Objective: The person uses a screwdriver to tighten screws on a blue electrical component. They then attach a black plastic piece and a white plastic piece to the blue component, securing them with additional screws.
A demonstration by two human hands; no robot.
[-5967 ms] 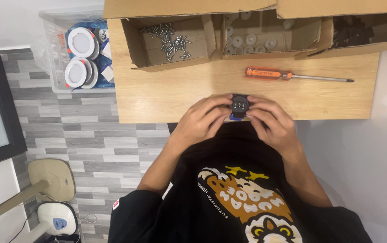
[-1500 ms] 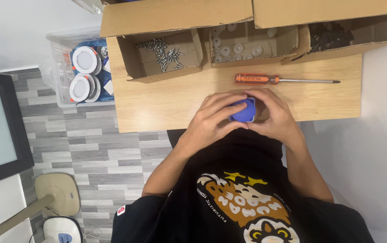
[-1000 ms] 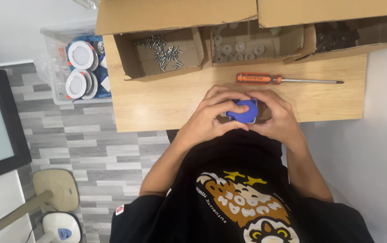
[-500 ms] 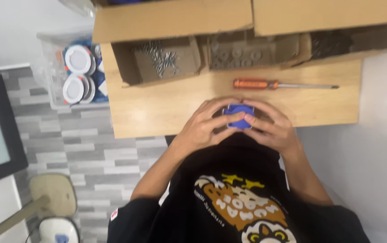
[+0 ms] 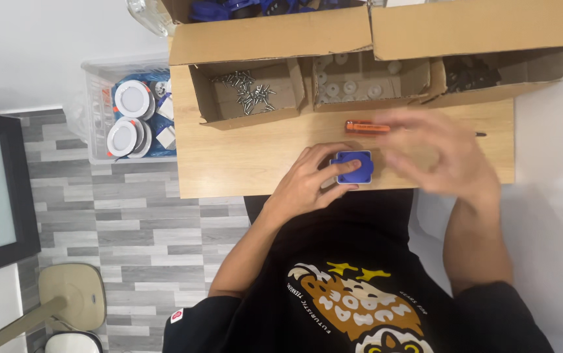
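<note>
A single head-worn camera looks almost straight down from above the person, near enough that their black printed shirt fills the bottom of the frame. The pale wooden table crosses the middle, open brown cardboard boxes line the far top edge, and grey plank flooring shows at left

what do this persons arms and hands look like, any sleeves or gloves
Both hands are bare: no gloves, rings, watch or wristbands show on the left hand or on the right hand, which is blurred. The forearms are uncovered. The short black sleeves of a black t-shirt end around the elbows, and the left sleeve carries a small round red and white badge near its hem.
</note>
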